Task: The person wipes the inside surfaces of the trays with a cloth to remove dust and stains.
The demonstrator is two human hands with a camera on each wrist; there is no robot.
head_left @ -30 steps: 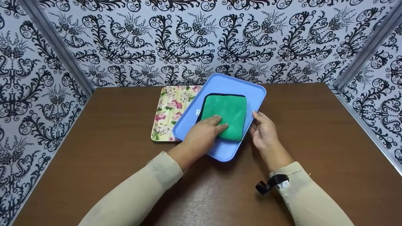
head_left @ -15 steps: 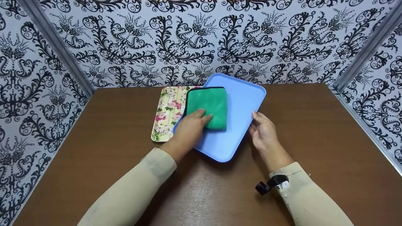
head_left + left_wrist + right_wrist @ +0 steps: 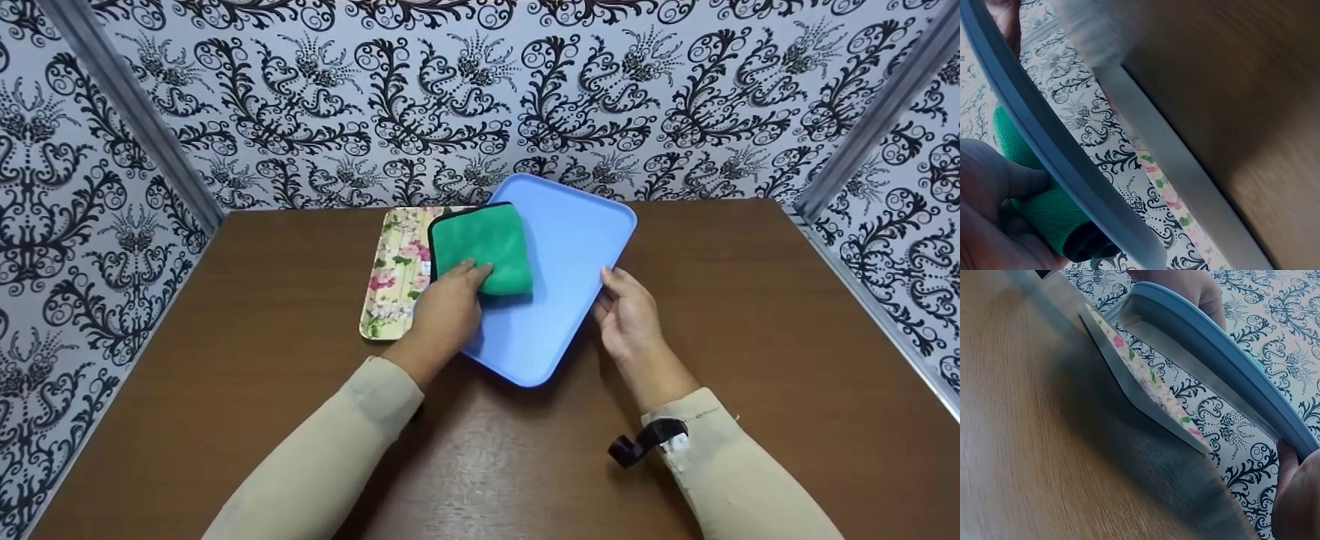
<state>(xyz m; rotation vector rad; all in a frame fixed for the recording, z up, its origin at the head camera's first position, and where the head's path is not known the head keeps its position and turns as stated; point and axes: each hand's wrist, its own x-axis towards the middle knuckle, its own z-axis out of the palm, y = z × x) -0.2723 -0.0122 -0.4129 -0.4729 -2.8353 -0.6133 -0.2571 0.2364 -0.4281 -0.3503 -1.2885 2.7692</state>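
In the head view, my left hand (image 3: pixel 448 306) grips a folded green cloth (image 3: pixel 486 241) with black edging. The cloth lies over the left half of a plain blue tray (image 3: pixel 574 244). My right hand (image 3: pixel 631 313) holds that tray by its right edge, thumb at the rim. Both wrist views show the tray raised off the table and tilted. In the left wrist view, the thumb presses into the green cloth (image 3: pixel 1044 216) beside the tray's rim (image 3: pixel 1061 146). A cream tray with pink flowers (image 3: pixel 386 304) is on the table, partly hidden behind the blue one.
The brown wooden table (image 3: pixel 735 300) extends on both sides and in front. Patterned black-and-white walls (image 3: pixel 585 90) enclose it at the back and sides. A black strap with a camera mount (image 3: pixel 649 441) is on the right wrist.
My left hand has moved the green cloth leftward and slightly up across the blue tray, turning it a little. My right hand and the tray have stayed almost still.
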